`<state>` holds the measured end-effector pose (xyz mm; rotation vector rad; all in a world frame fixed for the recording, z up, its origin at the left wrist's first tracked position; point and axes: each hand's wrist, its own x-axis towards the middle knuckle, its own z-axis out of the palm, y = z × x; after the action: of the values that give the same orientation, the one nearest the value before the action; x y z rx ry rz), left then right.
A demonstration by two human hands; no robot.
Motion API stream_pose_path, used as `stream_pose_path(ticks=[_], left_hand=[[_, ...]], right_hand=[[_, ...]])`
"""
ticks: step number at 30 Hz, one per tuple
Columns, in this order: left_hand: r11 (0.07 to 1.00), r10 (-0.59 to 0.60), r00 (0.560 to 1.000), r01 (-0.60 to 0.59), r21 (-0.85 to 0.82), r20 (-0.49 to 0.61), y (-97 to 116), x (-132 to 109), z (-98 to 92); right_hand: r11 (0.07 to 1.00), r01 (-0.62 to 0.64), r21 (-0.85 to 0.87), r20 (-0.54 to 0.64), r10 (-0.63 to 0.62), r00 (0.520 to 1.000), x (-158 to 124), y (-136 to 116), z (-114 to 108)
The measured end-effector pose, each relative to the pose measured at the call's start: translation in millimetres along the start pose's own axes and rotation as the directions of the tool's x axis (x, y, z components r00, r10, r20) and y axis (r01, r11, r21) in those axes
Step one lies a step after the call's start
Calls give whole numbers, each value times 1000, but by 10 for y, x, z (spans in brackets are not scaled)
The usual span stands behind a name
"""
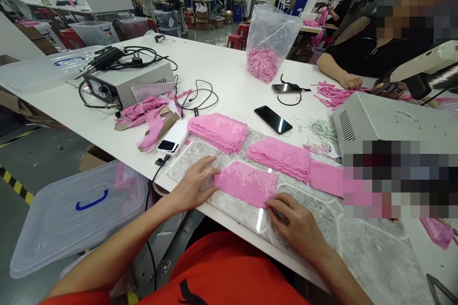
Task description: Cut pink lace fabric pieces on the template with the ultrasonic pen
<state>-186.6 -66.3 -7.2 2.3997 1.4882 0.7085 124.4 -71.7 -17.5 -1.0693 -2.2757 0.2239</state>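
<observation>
A flat pink lace piece [246,183] lies on the grey marble-patterned mat [311,205] at the table's near edge. Spread at its left end, my left hand [195,183] has thumb and fingers apart, the tips at the lace edge. My right hand [295,224] pinches the lower right corner between thumb and fingers. Just behind are two stacks of pink lace pieces, a left stack [218,131] and a right stack [281,156]. A smooth pink fabric piece [326,177] lies beside the right stack, its right part blurred out.
A white power bank [173,138], pink scraps [146,114] and a grey machine box [139,81] with cables sit left. Behind are a black phone [273,119] and a clear bag [272,33]. Another machine [393,119] and a person's hand [350,81] are at right.
</observation>
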Motion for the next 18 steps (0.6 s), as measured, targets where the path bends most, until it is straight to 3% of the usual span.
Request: stream_pose_path(ticks=[3, 6, 11, 15, 18], left_hand=[[995, 88, 993, -91, 34, 74, -131, -16, -13], [993, 118, 987, -119, 11, 113, -174, 77, -62], [995, 92, 985, -85, -56, 145, -243, 657, -356], [998, 59, 997, -58, -17, 41, -499, 1417, -711], [998, 49, 995, -47, 30, -83, -742, 1845, -976]], right_hand=[[997, -53, 52, 14, 52, 999, 34, -5, -16], [966, -190, 177, 113, 172, 979, 150, -22, -115], [869, -394, 298, 200, 346, 917, 672, 83, -365], [816, -465, 343, 88, 465, 881, 1425, 283, -479], [887, -323, 330, -142, 385, 912, 2013, 384, -447]])
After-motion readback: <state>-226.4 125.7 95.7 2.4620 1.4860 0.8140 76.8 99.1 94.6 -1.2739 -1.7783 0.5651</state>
